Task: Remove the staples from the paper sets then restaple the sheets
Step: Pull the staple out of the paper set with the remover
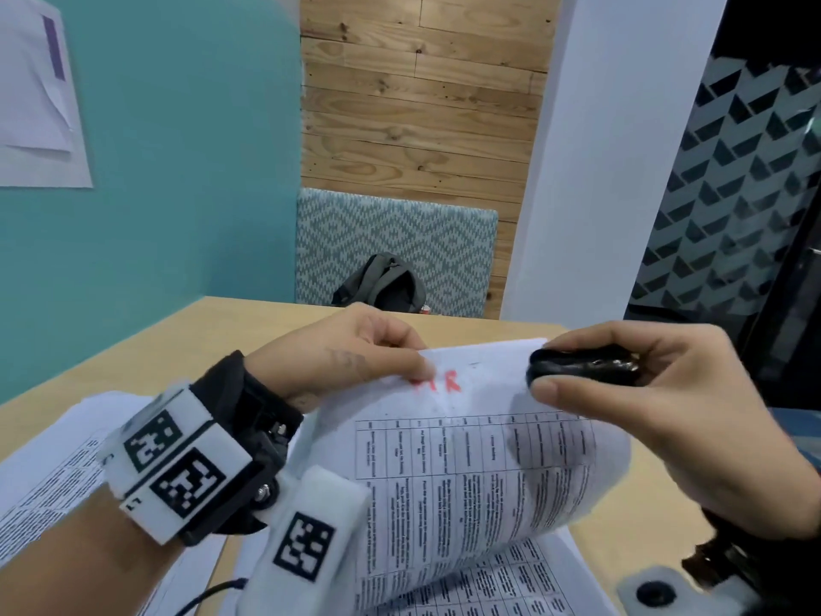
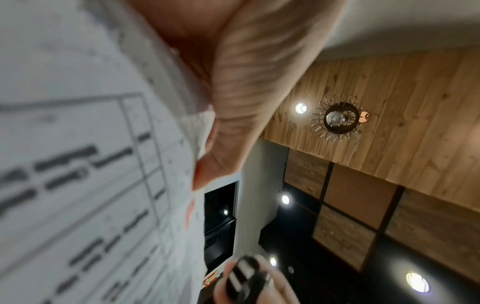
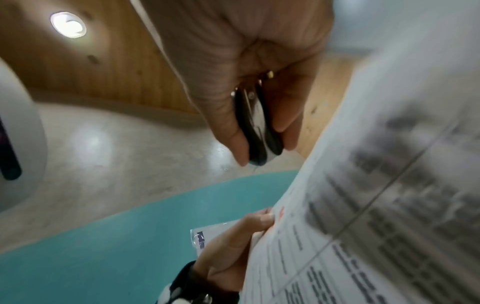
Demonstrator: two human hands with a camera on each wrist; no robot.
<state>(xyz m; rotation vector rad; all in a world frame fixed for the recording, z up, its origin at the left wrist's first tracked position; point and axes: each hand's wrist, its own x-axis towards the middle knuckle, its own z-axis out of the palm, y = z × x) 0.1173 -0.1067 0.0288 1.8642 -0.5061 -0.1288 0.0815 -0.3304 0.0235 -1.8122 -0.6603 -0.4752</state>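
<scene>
A printed paper set [image 1: 471,455] with tables and red handwriting is lifted and bowed above the table. My left hand [image 1: 377,353] pinches its top left edge between thumb and fingers; the left wrist view shows the thumb on the sheet [image 2: 103,164]. My right hand [image 1: 631,384] grips a small black staple remover [image 1: 582,366] at the paper's top right edge. In the right wrist view the staple remover [image 3: 257,127] sits squeezed between thumb and fingers, beside the paper [image 3: 376,205]. No staple is visible.
More printed sheets [image 1: 53,473] lie on the wooden table [image 1: 133,353] at the left and under the raised set. A white device [image 1: 657,593] sits at the bottom right. A dark backpack [image 1: 382,282] rests on a patterned bench beyond the table.
</scene>
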